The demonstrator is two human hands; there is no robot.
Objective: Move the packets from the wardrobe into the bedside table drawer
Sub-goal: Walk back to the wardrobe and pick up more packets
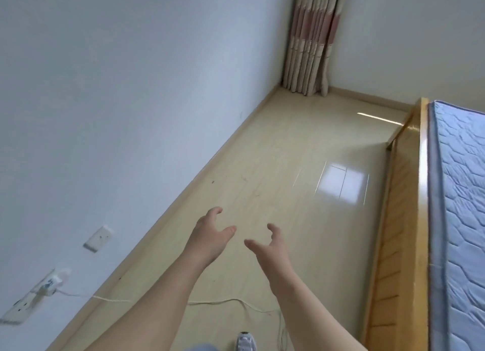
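A smooth pale wall (105, 88) runs along the left of the glossy cream floor (301, 153). On the right, a quilted blue mattress (464, 193) sits in a wooden bed frame (401, 232). A pleated curtain (312, 35) hangs far off. The left hand (210, 235) and right hand (270, 248) hover empty, fingers loosely spread. Where the packets are, I cannot tell.

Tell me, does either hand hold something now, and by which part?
Nothing is held: the left hand and the right hand are both empty, fingers relaxed.

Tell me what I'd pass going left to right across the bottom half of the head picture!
Wall socket with a plug in it → left hand → right hand → wooden bed frame → blue mattress.
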